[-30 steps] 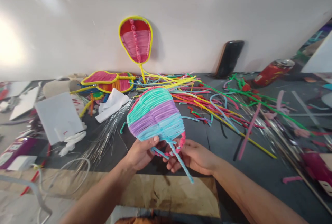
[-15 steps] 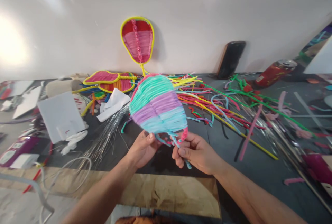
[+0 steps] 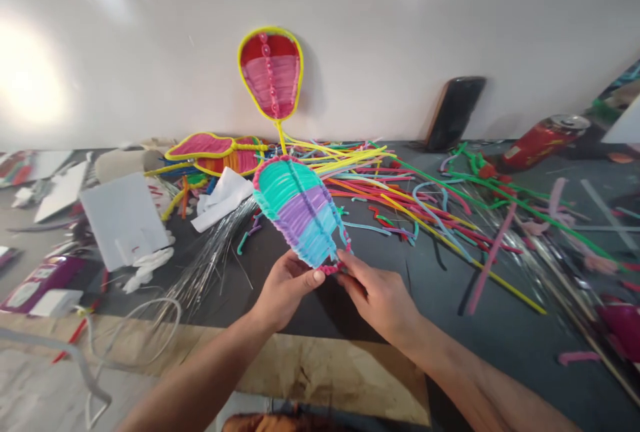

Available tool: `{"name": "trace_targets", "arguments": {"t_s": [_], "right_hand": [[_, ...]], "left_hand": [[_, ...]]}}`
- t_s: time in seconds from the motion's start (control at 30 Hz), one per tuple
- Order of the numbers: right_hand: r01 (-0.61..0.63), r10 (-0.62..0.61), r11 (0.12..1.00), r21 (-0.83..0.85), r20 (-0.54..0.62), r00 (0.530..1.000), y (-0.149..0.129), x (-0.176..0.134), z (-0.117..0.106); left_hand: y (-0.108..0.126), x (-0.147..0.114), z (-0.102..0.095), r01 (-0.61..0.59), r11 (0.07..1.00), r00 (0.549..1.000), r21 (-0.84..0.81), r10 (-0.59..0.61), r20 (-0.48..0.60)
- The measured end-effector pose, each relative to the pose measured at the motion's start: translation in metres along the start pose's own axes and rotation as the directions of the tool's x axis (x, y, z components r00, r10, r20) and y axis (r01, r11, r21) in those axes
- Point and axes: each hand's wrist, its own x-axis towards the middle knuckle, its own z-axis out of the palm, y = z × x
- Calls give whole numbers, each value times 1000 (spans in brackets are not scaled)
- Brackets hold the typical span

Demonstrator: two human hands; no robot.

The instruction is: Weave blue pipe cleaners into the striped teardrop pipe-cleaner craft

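Note:
A leaf-shaped pipe cleaner piece (image 3: 303, 209), banded green, purple and light blue inside a pink edge, is held up between my two hands. My left hand (image 3: 287, 289) pinches its lower left edge, thumb on top. At the narrow lower end, my right hand (image 3: 377, 292) has its fingers closed on the pink and blue pipe cleaner ends, and its fingertips are partly hidden. Behind it stands a yellow-rimmed red and pink pipe cleaner petal (image 3: 273, 75) against the wall. Another yellow-edged pipe cleaner piece (image 3: 210, 152) lies to its left.
Loose pipe cleaners (image 3: 425, 215) spread across the dark table (image 3: 380, 249). Bare wires (image 3: 205, 262), folded white paper (image 3: 223, 199) and a white card (image 3: 123, 219) lie left. A phone (image 3: 455, 112) leans on the wall beside a red can (image 3: 545, 142). A cable (image 3: 145, 305) loops at front left.
The leaf-shaped piece has been turned, its face now showing a dark midline and a narrower outline. My right hand has rolled over, knuckles up, and moved closer to my left.

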Motion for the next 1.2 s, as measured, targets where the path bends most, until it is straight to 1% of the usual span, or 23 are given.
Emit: {"name": "trace_targets", "arguments": {"t_s": [0.03, 0.1, 0.17, 0.23, 0.3, 0.37, 0.43, 0.5, 0.53, 0.57, 0.63, 0.7, 0.73, 0.8, 0.9, 1.07, 1.13, 1.2], "right_hand": [[28, -28, 999, -37, 2, 1000, -1, 0, 1], [83, -81, 990, -110, 19, 997, -2, 0, 3], [117, -113, 982, -148, 34, 993, -3, 0, 3], [126, -121, 985, -117, 43, 992, -5, 1, 2], [111, -109, 993, -33, 51, 993, -7, 1, 0], [40, -43, 995, 86, 34, 998, -9, 0, -4], [-84, 97, 966, 244, -42, 994, -11, 1, -7], [-193, 266, 882, 430, -115, 957, -11, 3, -10], [-224, 332, 825, 518, -124, 935, -11, 5, -11], [-244, 380, 765, 596, -112, 918, -10, 7, -11], [-284, 434, 645, 710, -35, 900, -6, 10, -12], [-332, 464, 551, 766, 50, 885, -2, 12, -12], [-357, 476, 524, 774, 81, 876, 0, 12, -12], [-394, 503, 493, 776, 115, 856, 3, 13, -13], [-417, 533, 440, 796, 142, 834, 5, 15, -14], [-446, 502, 317, 837, 251, 828, 3, 16, -13], [-492, 473, 306, 815, 318, 822, 2, 15, -13], [-538, 444, 342, 770, 372, 815, 1, 15, -14]], "left_hand": [[0, 0, 0, -16, 1000, 1000, -8, 16, -19], [1, 1, 0, -32, 999, 999, -22, 31, -24], [2, 0, 1, -41, 999, 998, -30, 39, -55], [4, 0, 3, -24, 999, 992, -22, 21, -122], [5, 1, 4, 3, 1000, 984, -25, -8, -180], [6, 2, 4, 30, 998, 981, -51, -40, -189], [7, 2, 3, 56, 994, 980, -91, -73, -186], [7, 3, 3, 85, 989, 977, -117, -106, -187], [7, 3, 3, 97, 987, 975, -127, -120, -188], [8, 3, 2, 107, 985, 974, -136, -132, -186], [9, 4, 2, 123, 981, 972, -151, -150, -183], [10, 4, 2, 130, 977, 969, -166, -161, -187], [11, 4, 2, 129, 977, 968, -172, -162, -192], [11, 4, 2, 122, 977, 968, -176, -156, -198], [11, 4, 1, 107, 982, 974, -153, -134, -184], [10, 2, -1, 149, 985, 978, -84, -160, -136], [9, 2, -1, 157, 987, 979, -44, -161, -122], [8, 2, -2, 150, 989, 984, 3, -149, -99]]}}
